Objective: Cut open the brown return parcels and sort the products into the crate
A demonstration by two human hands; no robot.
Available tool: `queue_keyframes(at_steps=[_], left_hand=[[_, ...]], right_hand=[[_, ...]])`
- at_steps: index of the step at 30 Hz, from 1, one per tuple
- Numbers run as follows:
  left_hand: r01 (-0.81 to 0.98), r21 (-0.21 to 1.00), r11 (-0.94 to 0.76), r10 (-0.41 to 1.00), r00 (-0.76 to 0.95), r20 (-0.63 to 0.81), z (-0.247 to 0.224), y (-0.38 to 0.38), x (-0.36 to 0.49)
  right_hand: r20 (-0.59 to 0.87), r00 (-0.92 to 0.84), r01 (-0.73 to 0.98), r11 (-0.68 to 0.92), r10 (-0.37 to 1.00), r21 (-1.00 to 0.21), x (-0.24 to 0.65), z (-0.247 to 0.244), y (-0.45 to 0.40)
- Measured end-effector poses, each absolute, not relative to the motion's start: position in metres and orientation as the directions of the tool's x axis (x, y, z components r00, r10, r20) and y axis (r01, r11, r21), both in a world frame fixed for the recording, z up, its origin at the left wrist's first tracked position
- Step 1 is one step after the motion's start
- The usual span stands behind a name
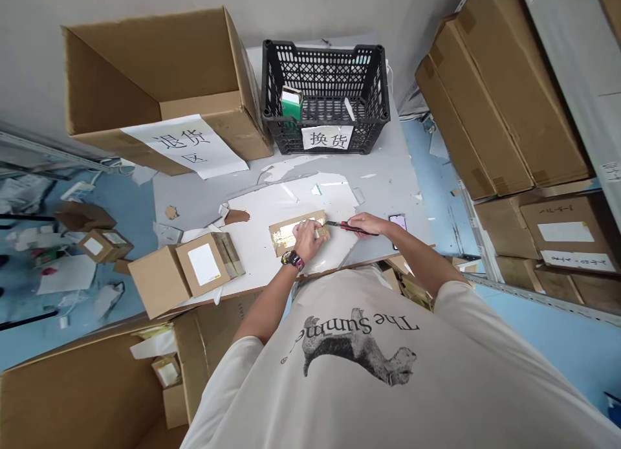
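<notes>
Two hands work: left hand presses a small carton; right hand grips a red knife; crate label reads 换货.

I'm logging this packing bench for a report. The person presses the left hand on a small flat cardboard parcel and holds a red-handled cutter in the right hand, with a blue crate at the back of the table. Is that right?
Not quite. The crate is black, not blue, as the head view shows. The rest holds: the left hand presses on the small flat cardboard parcel, and the right hand holds the red-handled cutter.
</notes>
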State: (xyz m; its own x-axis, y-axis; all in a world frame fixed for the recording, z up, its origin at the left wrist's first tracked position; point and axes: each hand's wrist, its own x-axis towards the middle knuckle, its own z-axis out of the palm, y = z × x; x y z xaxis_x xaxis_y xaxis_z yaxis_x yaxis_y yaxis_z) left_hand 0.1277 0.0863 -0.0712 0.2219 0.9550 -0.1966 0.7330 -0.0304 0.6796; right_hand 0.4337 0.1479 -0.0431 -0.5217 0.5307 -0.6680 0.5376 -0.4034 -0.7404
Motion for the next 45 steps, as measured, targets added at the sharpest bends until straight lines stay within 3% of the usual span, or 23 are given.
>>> queue_keyframes(at_steps=[13, 21, 28, 34, 38, 45], left_hand=[[0.709, 0.705, 0.019, 0.962, 0.179, -0.207, -0.069, 0.089, 0.132], [0.694, 0.719, 0.003, 0.975, 0.158, -0.157, -0.062, 0.082, 0.132], [0.747, 0.665, 0.019, 0.983, 0.109, -0.15, -0.056, 0.082, 0.134], [0.742, 0.668, -0.059, 0.978, 0.177, -0.111, -0.051, 0.079, 0.125], [0.712, 0.697, -0.079, 0.986, 0.158, -0.05, -0.046, 0.056, 0.103], [0.537, 0.839, 0.09, 0.996, -0.042, -0.08, -0.042, 0.01, 0.082]], right_hand=[[-0.719, -0.522, 0.647, -0.336, 0.459, -0.685, 0.427, -0.034, 0.161], [-0.655, -0.545, 0.739, -0.07, 0.523, -0.67, 0.409, -0.029, 0.172], [-0.739, -0.557, 0.69, -0.284, 0.379, -0.666, 0.423, -0.028, 0.149], [-0.771, -0.48, 0.652, -0.418, 0.419, -0.633, 0.43, -0.023, 0.128], [-0.757, -0.346, 0.55, -0.533, 0.554, -0.642, 0.436, -0.011, 0.121], [-0.616, -0.233, 0.297, -0.549, 0.752, -0.782, 0.365, 0.005, 0.096]])
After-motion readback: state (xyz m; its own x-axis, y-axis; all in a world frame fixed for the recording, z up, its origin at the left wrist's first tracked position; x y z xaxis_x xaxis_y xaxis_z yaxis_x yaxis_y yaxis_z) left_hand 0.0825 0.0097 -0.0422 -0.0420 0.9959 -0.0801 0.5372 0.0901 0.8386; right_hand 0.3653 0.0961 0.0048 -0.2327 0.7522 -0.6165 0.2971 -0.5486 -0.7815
